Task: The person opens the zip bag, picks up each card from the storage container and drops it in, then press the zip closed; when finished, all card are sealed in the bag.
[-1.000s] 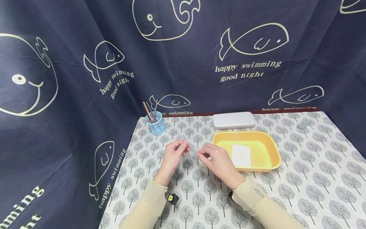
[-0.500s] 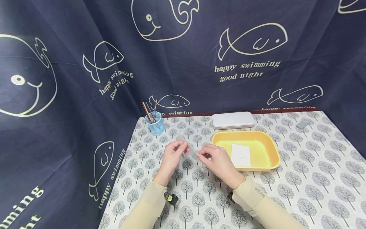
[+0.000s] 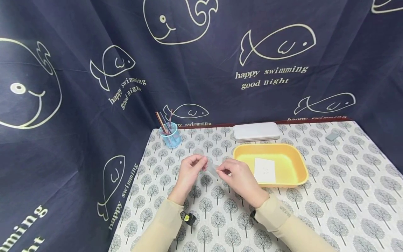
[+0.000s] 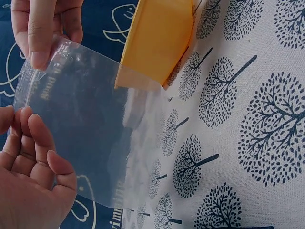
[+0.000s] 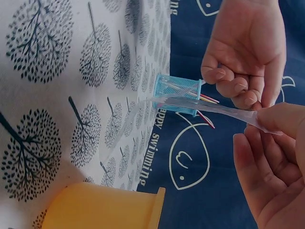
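Observation:
A clear plastic bag (image 4: 90, 119) hangs between my two hands above the table, thin and see-through. My left hand (image 3: 190, 173) pinches one end of its upper edge between thumb and fingers. The other end is pinched by my right hand (image 3: 240, 176), a short way to the right. In the left wrist view a ridged strip runs along the held edge, and the bag's sheet spreads away from the fingers. The right wrist view shows the bag (image 5: 205, 106) nearly edge-on. I cannot tell whether its mouth is parted.
Right of my hands, a yellow tray (image 3: 299, 164) contains a white card (image 3: 265, 170) with a small drawing. Behind it lies a white case (image 3: 256, 132). A blue mesh cup (image 3: 172, 140) of pencils stands at the back left, and a small grey block (image 3: 332, 136) lies far right.
Both hands stay almost where they were. The bag's sheet between them has shifted slightly, and less of it shows beyond the left hand than half a second ago.

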The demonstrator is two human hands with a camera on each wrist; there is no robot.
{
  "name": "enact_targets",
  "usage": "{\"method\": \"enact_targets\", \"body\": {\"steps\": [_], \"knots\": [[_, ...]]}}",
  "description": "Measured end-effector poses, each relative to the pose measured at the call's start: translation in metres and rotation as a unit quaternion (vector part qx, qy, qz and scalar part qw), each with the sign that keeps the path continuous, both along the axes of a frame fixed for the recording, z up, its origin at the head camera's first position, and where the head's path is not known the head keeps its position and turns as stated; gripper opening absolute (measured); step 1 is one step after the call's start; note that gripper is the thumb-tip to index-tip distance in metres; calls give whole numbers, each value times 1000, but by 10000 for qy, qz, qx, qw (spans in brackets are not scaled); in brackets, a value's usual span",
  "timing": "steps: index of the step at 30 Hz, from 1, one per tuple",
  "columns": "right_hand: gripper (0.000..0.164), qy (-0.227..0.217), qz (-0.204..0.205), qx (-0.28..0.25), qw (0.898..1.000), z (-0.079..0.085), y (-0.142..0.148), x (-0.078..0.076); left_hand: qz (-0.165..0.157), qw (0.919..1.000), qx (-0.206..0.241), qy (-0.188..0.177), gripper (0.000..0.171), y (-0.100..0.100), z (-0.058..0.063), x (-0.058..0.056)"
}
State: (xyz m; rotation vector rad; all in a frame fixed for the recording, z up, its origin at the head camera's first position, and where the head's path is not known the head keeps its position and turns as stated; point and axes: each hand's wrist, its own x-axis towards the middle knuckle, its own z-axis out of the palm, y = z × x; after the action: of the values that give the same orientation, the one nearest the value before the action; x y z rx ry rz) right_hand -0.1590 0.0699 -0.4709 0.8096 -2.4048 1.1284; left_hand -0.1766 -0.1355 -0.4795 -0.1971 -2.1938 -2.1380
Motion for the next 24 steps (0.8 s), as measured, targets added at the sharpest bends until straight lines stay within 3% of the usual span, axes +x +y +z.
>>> {"method": "enact_targets", "body": {"steps": [6, 10, 15, 19, 24], "knots": [[8, 420, 43, 144, 9990, 0, -3, 2, 60, 9999, -47, -133, 20, -1, 2, 1], [8, 316, 176, 9, 9993, -1, -4, 2, 159, 9997, -58, -195, 16, -1, 3, 1], [8, -859, 418, -450, 9944, 2, -5, -1, 106, 9998, -151, -76, 10, -2, 6, 1], [14, -1859, 596, -980, 9758, 12, -7, -7, -47, 9996, -282, 28, 10, -3, 10, 0], [22, -2679, 1046, -1596, 9444, 18, -11, -19, -290, 9988, -384, 78, 9, -4, 15, 0]]}}
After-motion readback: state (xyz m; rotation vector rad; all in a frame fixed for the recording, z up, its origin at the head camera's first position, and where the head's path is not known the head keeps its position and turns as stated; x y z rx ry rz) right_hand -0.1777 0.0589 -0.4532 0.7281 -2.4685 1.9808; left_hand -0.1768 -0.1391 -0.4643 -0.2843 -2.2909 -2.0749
